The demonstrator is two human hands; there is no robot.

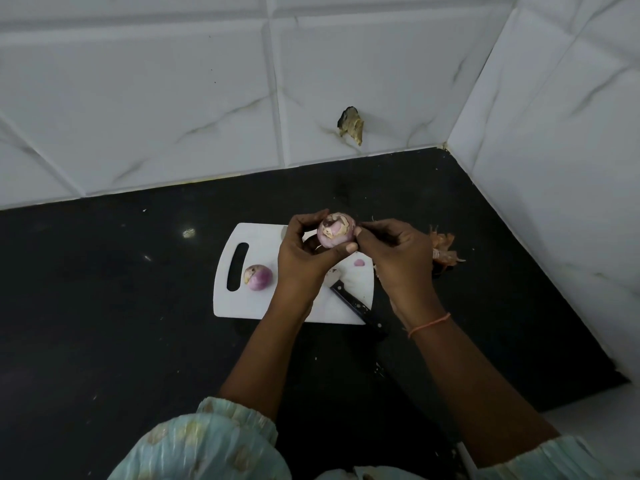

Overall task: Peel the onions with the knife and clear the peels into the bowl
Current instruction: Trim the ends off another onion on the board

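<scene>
We are holding an onion [336,232] up over the far edge of the board [263,237], between both hands. Our left hand [304,252] is cupping it from the left, fingers curled over its top and thumb pressing under its near side. Our right hand [398,252] is gripping it from the right, thumb and fingertips pinching at its papery skin. A second onion [258,277] is lying on the board near the handle slot, left of our left wrist and apart from it. The knife [360,306] is resting on the board's near right corner, beneath our wrists, its handle sticking out over the black tabletop [104,306]. Peels [445,252] are lying on the tabletop just beyond our right hand.
</scene>
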